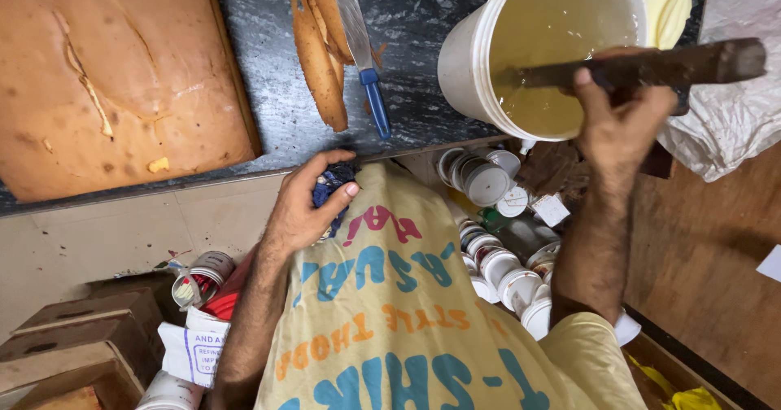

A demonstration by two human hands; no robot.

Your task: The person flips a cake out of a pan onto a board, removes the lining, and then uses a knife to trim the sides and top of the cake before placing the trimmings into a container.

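Stirring step: right hand [622,125], upper right of frame, grips dark stick [651,67] across the white bucket [465,60]; left hand [307,202], centre, pinches blue cloth [332,184]. Next move likely needs steady stirring.

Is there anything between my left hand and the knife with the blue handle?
Nothing visible. The left hand, holding a dark cloth, sits at the counter edge just below the knife; only bare counter lies between.
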